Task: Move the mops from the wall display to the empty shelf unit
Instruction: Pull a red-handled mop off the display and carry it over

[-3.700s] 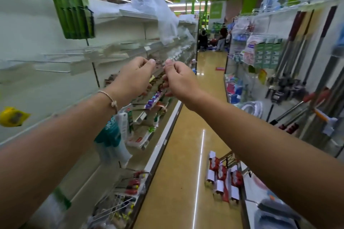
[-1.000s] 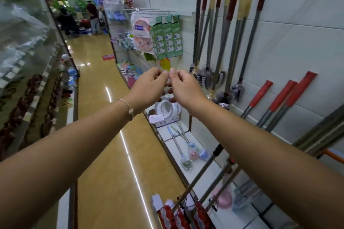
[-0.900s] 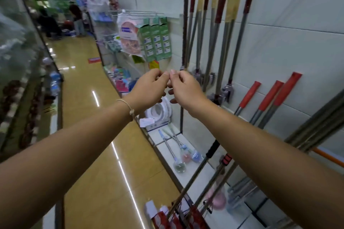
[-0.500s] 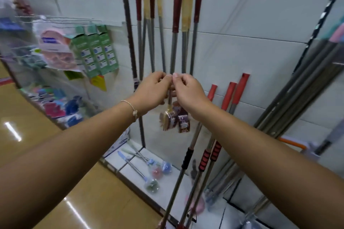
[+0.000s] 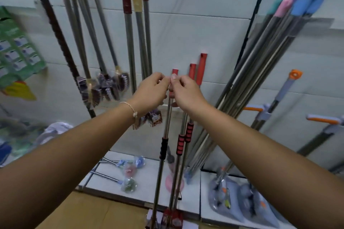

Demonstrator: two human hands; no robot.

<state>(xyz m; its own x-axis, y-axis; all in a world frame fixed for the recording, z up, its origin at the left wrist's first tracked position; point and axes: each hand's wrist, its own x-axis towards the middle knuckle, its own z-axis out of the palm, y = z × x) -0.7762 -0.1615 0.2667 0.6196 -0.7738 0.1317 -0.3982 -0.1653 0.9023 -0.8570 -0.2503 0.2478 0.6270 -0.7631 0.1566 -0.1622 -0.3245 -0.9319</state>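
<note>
Hands meet in front of the white panelled wall display (image 5: 186, 33), fingertips pressed together at chest height. The left hand (image 5: 151, 92), with a thin cord bracelet (image 5: 132, 110) on its wrist, and the right hand (image 5: 189, 95) both have curled fingers, thumbs and forefingers touching. Each grip is narrow, but whether either pinches anything cannot be told.

Directly behind the joined fingertips stands a steel-handled mop with a red cap and a black foam sleeve (image 5: 163, 147), its cap showing just above the fingers. Just beside it, to the right, lean two similar mops with red foam sleeves (image 5: 181, 144). All three rest against the wall, with their lower ends at the front edge of the white base shelf (image 5: 147, 188).

Long brushes with red and tan handles (image 5: 128, 24) hang towards the left edge of the wall. A bundle of bare steel poles (image 5: 260, 61) leans towards the right, with orange-and-grey mops (image 5: 283, 91) beyond it.
</note>
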